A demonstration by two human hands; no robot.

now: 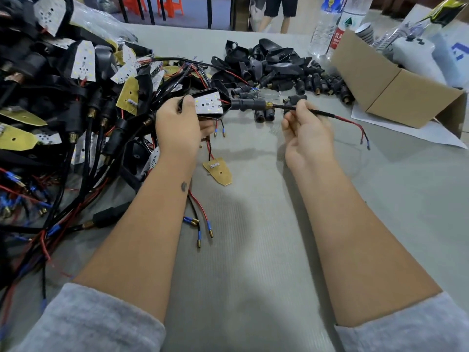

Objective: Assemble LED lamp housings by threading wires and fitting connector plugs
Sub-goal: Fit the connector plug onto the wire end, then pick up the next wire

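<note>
My left hand [177, 125] grips a black lamp housing [223, 97] with a white LED board [208, 103] set in it. A black connector plug [247, 104] with a brass spring end sticks out of the housing's right side. From the plug runs a black sleeved wire [322, 113] that splits into red and black leads [360, 130]. My right hand [304, 128] pinches this wire just right of the plug, thumb and fingers curled round it.
A big heap of wired lamp housings and LED boards [76, 97] fills the left of the grey table [253, 250]. Loose black housings and plugs [279, 69] lie at the back. A cardboard box [393, 92] and water bottles [327, 24] stand at right. A loose yellow board [219, 171] lies near my left wrist.
</note>
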